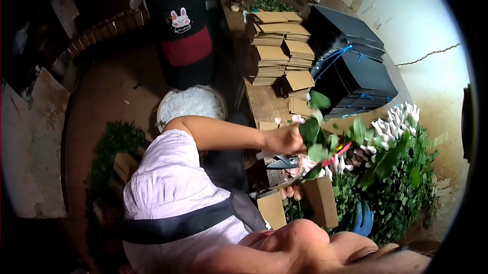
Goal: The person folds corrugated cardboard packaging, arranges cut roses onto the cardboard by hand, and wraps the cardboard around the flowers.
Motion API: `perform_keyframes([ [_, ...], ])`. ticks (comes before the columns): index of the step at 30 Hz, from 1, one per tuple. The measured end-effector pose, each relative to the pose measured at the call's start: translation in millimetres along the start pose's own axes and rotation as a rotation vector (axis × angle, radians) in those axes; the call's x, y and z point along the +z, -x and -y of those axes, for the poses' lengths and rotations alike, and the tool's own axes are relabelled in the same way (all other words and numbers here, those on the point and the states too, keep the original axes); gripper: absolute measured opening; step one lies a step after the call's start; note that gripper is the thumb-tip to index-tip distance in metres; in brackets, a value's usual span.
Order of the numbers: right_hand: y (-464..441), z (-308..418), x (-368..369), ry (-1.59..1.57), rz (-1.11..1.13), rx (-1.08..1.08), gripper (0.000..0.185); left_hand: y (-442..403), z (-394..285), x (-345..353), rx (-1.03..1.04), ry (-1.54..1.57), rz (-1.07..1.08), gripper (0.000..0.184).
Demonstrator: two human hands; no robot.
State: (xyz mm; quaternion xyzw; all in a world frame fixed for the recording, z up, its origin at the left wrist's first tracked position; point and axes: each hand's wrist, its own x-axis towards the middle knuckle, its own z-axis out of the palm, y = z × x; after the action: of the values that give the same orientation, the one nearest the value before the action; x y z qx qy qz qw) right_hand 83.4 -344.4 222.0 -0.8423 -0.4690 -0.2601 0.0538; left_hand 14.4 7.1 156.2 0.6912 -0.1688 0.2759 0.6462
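My bare left hand (287, 140) is closed at the end of the outstretched arm, round a leafy green stem (318, 139). Its leaves are blurred. A red and yellow tool (339, 153) shows among the leaves; what holds it is hidden. My right hand, in a blue glove (363, 218), is beside the foliage below, partly covered by the face; its fingers look pressed together, and what they hold is hidden. Pink flowers (291, 191) lie by pieces of corrugated cardboard (323, 200). White-wrapped buds (399, 121) top a large heap of green stems (401, 187).
Stacks of brown cardboard (272, 53) and tied black sheets (361, 78) stand on the table (259, 96). A person in an apron (187, 45) stands at the top, near a round white-lined container (193, 104). Greenery (109, 157) lies at the left.
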Motion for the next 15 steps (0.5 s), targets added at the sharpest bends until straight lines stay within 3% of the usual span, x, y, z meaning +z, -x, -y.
perform_keyframes([
  [2,-1,1,6,-0.028,-0.027,0.010,0.042,2,-26,-41,0.069,-0.566,-0.247,0.029],
  [3,-1,2,9,-0.045,-0.040,0.017,0.042,-5,-48,-60,0.111,-0.633,-0.366,0.019],
  [5,1,2,11,-0.060,-0.032,0.050,0.042,-14,-110,-86,0.327,-0.459,-0.514,0.006],
  [8,2,10,14,-0.084,-0.013,0.137,0.041,-1,-186,-97,0.658,-0.194,-0.491,0.032],
  [11,14,2,38,-0.153,-0.027,0.173,0.039,40,-195,-99,0.845,-0.201,-0.492,0.050],
  [13,7,1,44,-0.210,-0.025,0.158,0.037,63,-176,-100,0.968,-0.357,-0.609,0.027],
  [15,-17,13,23,-0.276,0.002,0.124,0.035,76,-165,-99,1.018,-0.483,-0.681,0.015],
])
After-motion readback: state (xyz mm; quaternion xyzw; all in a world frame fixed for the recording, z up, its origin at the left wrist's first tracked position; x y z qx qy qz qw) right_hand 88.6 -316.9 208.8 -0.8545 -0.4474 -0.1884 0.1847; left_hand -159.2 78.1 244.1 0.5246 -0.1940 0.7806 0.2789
